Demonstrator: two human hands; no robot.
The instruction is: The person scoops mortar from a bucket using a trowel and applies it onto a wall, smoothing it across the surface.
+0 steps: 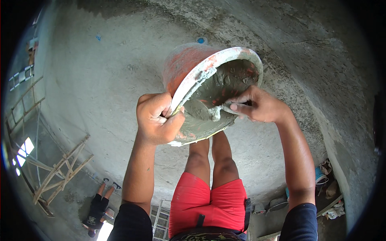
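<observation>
A red bucket (pixel 183 66), crusted with dried grey cement, is tilted with its mouth toward me. Wet grey mortar (pixel 237 76) coats its inside. My left hand (pixel 158 118) grips the bucket's rim on the left, fingers closed over the edge. In my right hand (pixel 257 105) is a small trowel, pinched by its mortar-smeared handle. The trowel's blade (pixel 198 109) lies inside the mouth against the mortar and is coated in it, so its outline is partly hidden.
A rough cement wall (pixel 329 60) rises on the right. Wooden trestles (pixel 64 172) stand at the left, with a person (pixel 95 213) beyond them. A pale ladder (pixel 161 221) is at the bottom. Buckets, including a blue one (pixel 320 176), sit at lower right.
</observation>
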